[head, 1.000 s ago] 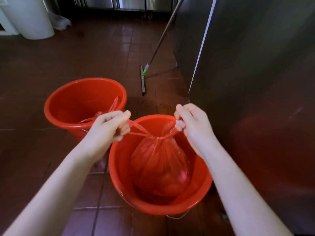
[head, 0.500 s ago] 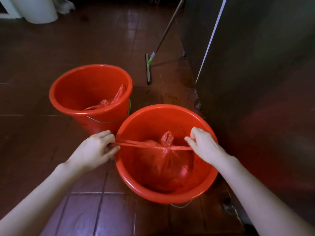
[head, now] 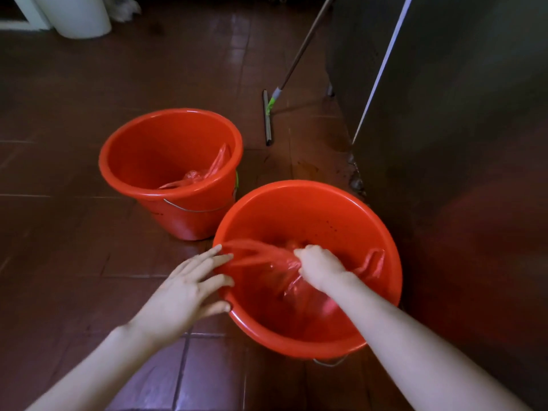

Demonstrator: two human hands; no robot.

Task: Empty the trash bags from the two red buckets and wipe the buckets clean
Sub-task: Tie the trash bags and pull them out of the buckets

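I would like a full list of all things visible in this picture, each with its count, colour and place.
buckets: 2, red, on the floor; near bucket in front of the person, far bucket behind it to the left
near trash bag: 1, red, inside the near bucket
far trash bag: 1, red, low inside the far bucket
floor squeegee: 1, grey head and long handle, leaning toward the cabinet
metal cabinet: 1, grey, right side
white container: 1, top left
tiled floor: dark red-brown
left hand: open, fingers at the near bucket's rim
right hand: closed on the near trash bag
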